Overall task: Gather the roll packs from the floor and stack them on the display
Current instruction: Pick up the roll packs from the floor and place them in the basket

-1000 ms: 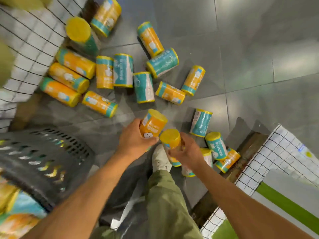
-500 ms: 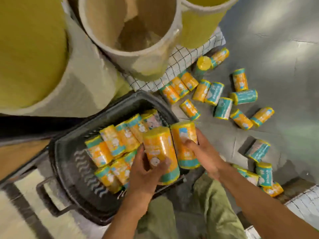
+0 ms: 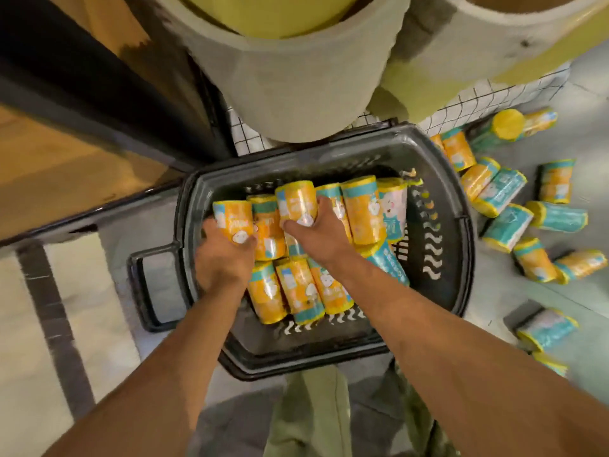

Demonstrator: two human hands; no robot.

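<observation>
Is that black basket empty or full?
Partly full. Orange roll packs lie on their sides across the middle of the black basket, while bare slotted bottom shows at its right and near edge.

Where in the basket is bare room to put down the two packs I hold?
Two bare patches of the basket floor: a strip between the packs and the right wall, and a band between the lower row and the near rim. The middle, around the left hand and right hand, is crowded.
</observation>
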